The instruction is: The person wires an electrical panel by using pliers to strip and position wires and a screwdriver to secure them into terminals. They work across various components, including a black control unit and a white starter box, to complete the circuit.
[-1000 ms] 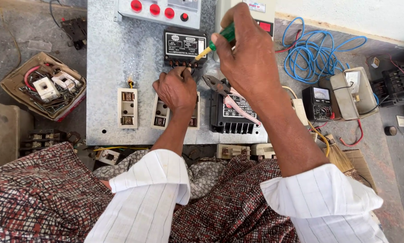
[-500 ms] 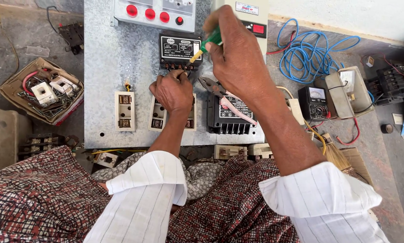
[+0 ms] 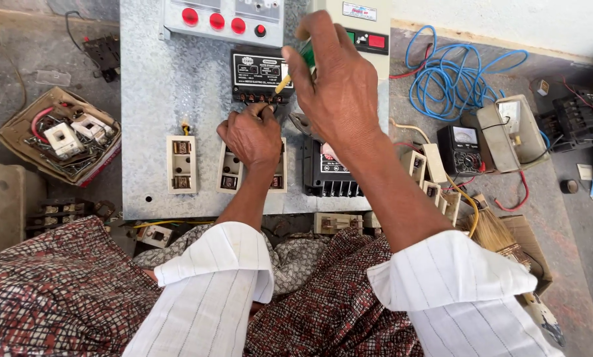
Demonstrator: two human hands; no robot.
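Note:
A grey metal panel (image 3: 164, 92) lies flat in front of me. My right hand (image 3: 339, 89) grips a green-handled screwdriver (image 3: 296, 66) whose yellow shaft points down at the terminals of a small black relay (image 3: 260, 76). My left hand (image 3: 250, 135) is closed just below those terminals, fingertips at a wire I can barely see. White fuse holders (image 3: 181, 164) sit on either side of my left hand, and a black breaker block (image 3: 329, 172) lies under my right wrist.
A grey box with red push buttons (image 3: 217, 20) tops the panel. A cardboard box of parts (image 3: 58, 135) sits left. To the right lie a blue wire coil (image 3: 455, 79), a black multimeter (image 3: 462, 149), a white meter (image 3: 511, 129) and a small broom (image 3: 491, 228).
My right hand with the screwdriver has stayed at the relay terminals, shifting slightly. My left hand remains below the relay. The view has tilted a little.

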